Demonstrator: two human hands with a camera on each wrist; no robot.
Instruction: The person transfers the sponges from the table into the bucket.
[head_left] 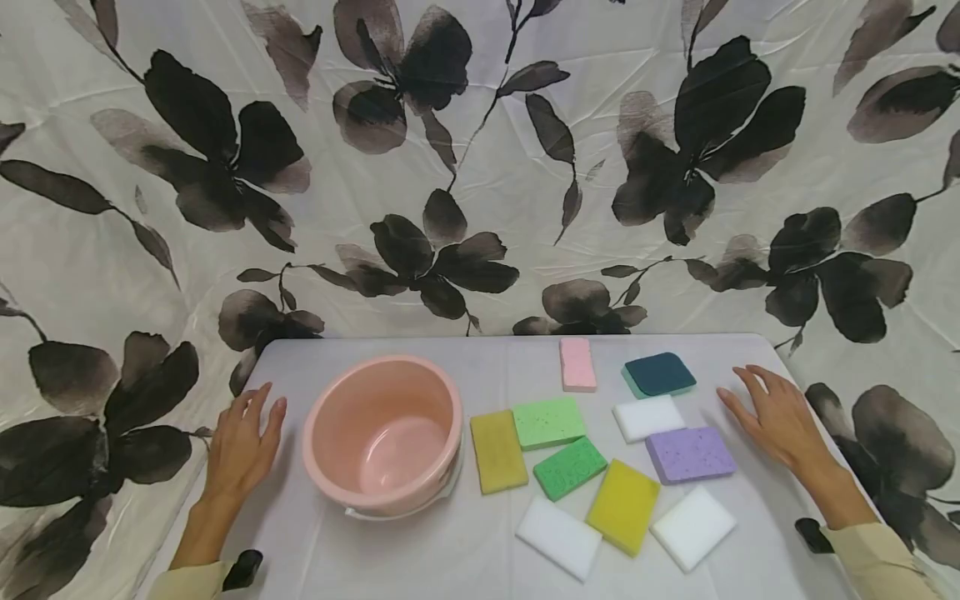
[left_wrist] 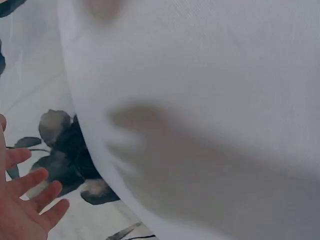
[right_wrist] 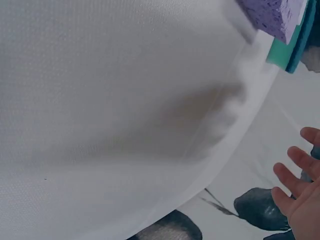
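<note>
**Pink basin sitting empty, sponges lying spread beside it**

Pale skin of the left hand is lying flat on the white table near its left edge, fingers straight and a little apart, gripping nothing; the left wrist view is showing the same relaxed fingers just off the table's edge. Just to its right, the pink basin is standing upright with nothing visible inside.

Further right, the sponges are lying in a loose cluster, none in the basin: a mustard sponge, a light green sponge, a darker green sponge, a pink sponge, a white sponge, a yellow sponge, another white one, a teal sponge, a purple sponge and a third white one.

At the far right, the right hand is resting open, fingers spread, holding nothing, just beside the purple sponge.

Judging by this layout, no sponge is being handled yet, and all the work seems to be remaining.
</note>
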